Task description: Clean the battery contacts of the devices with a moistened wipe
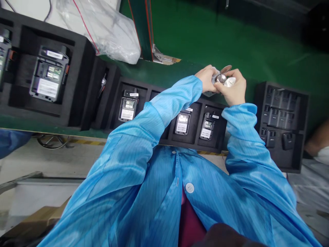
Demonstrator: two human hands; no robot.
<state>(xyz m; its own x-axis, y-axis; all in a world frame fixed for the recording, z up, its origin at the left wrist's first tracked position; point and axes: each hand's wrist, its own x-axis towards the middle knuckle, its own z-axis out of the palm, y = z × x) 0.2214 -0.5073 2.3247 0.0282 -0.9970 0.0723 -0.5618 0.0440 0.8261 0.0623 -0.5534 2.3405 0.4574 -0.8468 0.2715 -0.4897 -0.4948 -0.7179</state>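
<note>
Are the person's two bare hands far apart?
No, the left hand and right hand are close together at a small, round, shiny silver-coloured metal container.

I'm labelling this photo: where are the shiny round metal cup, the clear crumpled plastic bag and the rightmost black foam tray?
Shiny round metal cup (220, 78): head view, on its bowl.
Clear crumpled plastic bag (119, 37): head view, on its middle.
Rightmost black foam tray (296, 153): head view, on its bare lower-right floor.

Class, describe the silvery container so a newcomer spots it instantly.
Find the middle black tray on the green table. By its far edge, between left hand and right hand, is the silvery container, whose raised lid distinguishes it from the white piece alongside.
</note>
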